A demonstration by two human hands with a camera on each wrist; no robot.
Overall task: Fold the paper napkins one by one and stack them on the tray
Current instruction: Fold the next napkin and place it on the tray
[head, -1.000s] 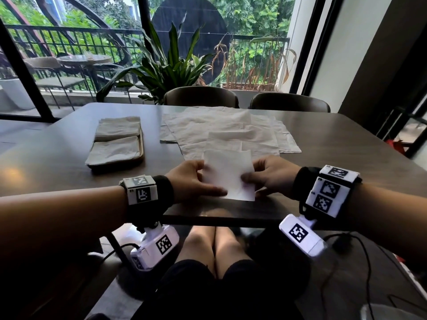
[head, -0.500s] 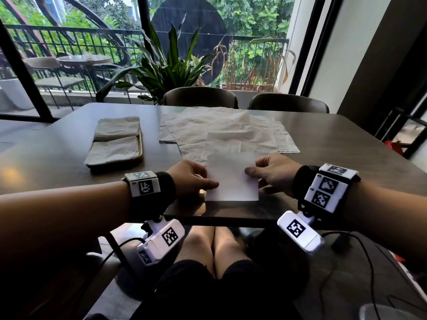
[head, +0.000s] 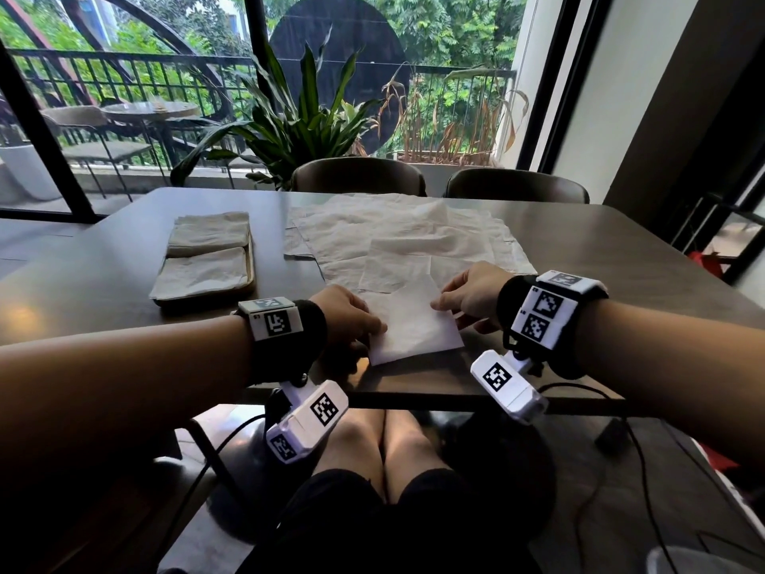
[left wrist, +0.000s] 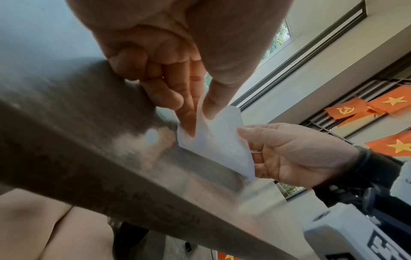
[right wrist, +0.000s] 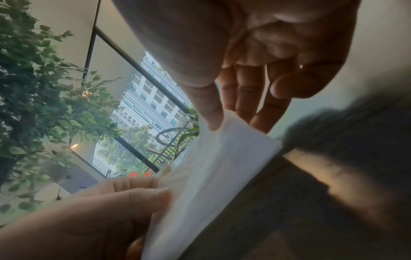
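Two stacks of folded napkins already sit on the tray at the left of the tabletop, one nearer and one farther, so part of the job is done. How many are in each stack is hard to tell from this angle. A spread of unfolded napkins lies overlapping across the middle and far side of the tabletop, so a good deal appears to be left. One napkin is in work at the near edge: the left hand pinches its left side between thumb and fingers, and the right hand pinches its right side, thumb on top. It looks partly folded, raised off the tabletop along the far side, and has not yet gone to the tray.
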